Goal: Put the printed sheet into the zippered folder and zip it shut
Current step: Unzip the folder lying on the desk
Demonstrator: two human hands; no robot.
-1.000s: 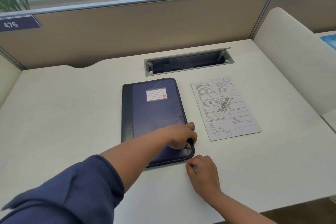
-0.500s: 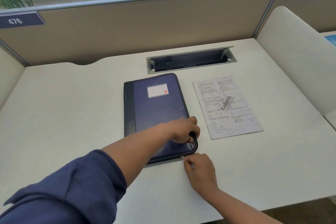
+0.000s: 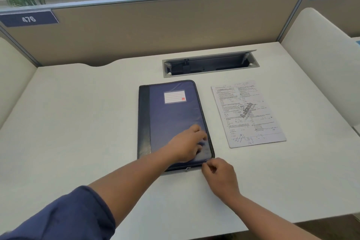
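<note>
Flattening left hand on folder, edge released

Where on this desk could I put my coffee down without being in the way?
Left of the folder the desk lies bare to the side panel. It's crowded at the folder's near right corner, where the left hand and right hand work beside the printed sheet.

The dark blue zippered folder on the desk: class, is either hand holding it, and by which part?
The left hand presses down on the dark blue zippered folder near its near right corner. The right hand pinches at that corner's zipper edge; the pull is hidden.
</note>
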